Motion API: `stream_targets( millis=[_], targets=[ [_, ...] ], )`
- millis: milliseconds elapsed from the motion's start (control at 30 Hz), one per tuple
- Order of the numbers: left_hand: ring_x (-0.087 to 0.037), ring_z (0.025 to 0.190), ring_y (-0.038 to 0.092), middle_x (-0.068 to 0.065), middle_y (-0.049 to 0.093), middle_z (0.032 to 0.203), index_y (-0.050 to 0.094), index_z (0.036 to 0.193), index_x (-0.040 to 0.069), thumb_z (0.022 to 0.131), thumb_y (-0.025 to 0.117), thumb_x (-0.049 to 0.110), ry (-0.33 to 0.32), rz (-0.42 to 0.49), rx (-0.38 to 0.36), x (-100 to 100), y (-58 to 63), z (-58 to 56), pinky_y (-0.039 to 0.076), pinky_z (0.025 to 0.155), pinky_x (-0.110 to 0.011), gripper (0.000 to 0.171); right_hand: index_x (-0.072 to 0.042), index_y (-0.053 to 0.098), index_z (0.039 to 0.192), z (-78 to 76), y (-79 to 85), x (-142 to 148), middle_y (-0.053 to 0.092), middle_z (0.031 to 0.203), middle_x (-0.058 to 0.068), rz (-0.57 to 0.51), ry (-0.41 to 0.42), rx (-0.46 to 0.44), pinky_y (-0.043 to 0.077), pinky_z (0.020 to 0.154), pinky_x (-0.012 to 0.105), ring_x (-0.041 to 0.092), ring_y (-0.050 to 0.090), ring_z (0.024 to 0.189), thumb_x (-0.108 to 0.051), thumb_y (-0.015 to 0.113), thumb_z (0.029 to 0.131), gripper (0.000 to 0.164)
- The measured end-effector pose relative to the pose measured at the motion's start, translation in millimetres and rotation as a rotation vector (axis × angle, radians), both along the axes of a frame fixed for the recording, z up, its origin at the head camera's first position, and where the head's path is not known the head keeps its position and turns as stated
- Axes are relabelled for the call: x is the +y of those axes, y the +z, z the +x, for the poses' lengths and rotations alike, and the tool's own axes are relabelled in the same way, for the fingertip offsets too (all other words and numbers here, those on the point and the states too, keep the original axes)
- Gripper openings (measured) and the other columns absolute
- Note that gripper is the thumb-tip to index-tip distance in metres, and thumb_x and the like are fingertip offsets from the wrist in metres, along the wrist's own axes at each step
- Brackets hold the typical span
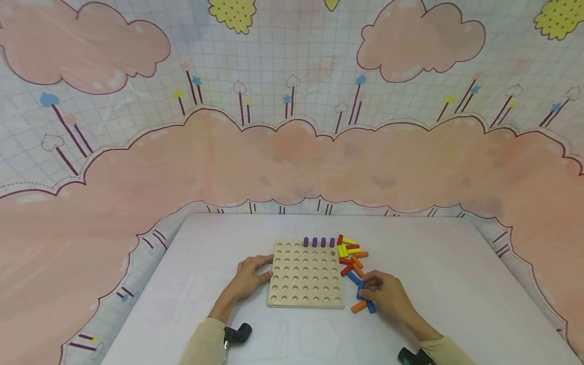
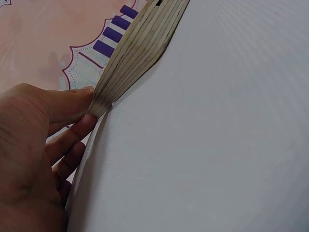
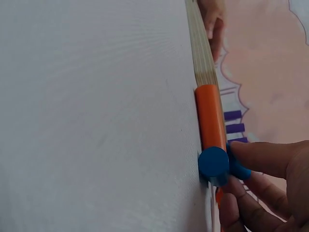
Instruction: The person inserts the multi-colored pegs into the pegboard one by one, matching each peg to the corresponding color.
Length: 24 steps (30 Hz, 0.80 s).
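Observation:
A square wooden pegboard (image 1: pixel 305 305) with rows of round holes lies on the table, several purple pegs (image 1: pixel 315 242) standing upright at the right of its far row. My left hand (image 1: pixel 246 278) rests its thumb and fingertips against the board's left edge. Right of the board, my right hand (image 1: pixel 388 294) pinches a blue peg (image 3: pixel 239 170) between thumb and fingers, low among the loose pegs. Another blue peg (image 3: pixel 214 162) shows end-on beside it, near an orange peg (image 3: pixel 210 116). A third blue peg (image 1: pixel 353 278) lies just beyond the fingertips.
Loose red, yellow and orange pegs (image 1: pixel 358 266) are strewn along the board's right side. The white table (image 1: pixel 182 289) reaches back to a patterned cloth backdrop (image 1: pixel 292 162). Dark wrist devices (image 1: pixel 238 333) sit at both sleeves.

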<state>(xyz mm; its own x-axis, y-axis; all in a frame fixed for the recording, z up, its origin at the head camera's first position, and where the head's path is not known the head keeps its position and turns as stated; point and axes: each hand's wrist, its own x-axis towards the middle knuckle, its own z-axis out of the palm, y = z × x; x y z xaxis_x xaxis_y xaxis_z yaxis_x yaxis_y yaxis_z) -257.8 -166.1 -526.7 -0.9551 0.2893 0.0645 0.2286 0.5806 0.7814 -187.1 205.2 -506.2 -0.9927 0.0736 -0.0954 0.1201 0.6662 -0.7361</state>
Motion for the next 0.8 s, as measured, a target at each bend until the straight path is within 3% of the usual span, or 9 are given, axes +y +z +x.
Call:
stream_targets(
  millis=[233, 500, 800],
  targets=[
    [-0.032, 0.13, 0.045, -0.006, 0.063, 0.133, 0.058, 0.136, 0.01, 0.091, 0.069, 0.02, -0.016, -0.006, 0.017, 0, -1.0, 1.1, 0.015, 0.114, -0.054, 0.047, -0.006, 0.068, 0.106, -1.1, 3.6, -3, 0.07, 0.089, 0.001, -0.049, -0.013, 0.027, 0.051, 0.068, 0.022, 0.012, 0.061, 0.08, -0.008, 0.078, 0.08, 0.027],
    [-0.032, 0.13, 0.045, -0.006, 0.063, 0.133, 0.059, 0.135, 0.01, 0.09, 0.069, 0.019, -0.016, -0.013, 0.023, 0, -2.4, 0.4, 0.016, 0.113, -0.054, 0.047, -0.013, 0.069, 0.106, -7.5, 13.9, -6, 0.071, 0.092, -0.001, -0.01, 0.029, 0.112, 0.046, 0.073, 0.025, 0.015, 0.06, 0.088, -0.011, 0.077, 0.084, 0.024],
    [-0.029, 0.133, 0.044, -0.004, 0.062, 0.134, 0.058, 0.136, 0.012, 0.091, 0.069, 0.017, -0.006, -0.012, -0.001, 0, -1.9, -1.4, 0.012, 0.116, -0.05, 0.047, -0.011, 0.069, 0.109, -15.3, 28.7, -19, 0.071, 0.102, 0.004, -0.115, 0.039, 0.177, 0.052, 0.073, 0.018, 0.018, 0.064, 0.094, -0.008, 0.072, 0.088, 0.022]
  ],
)
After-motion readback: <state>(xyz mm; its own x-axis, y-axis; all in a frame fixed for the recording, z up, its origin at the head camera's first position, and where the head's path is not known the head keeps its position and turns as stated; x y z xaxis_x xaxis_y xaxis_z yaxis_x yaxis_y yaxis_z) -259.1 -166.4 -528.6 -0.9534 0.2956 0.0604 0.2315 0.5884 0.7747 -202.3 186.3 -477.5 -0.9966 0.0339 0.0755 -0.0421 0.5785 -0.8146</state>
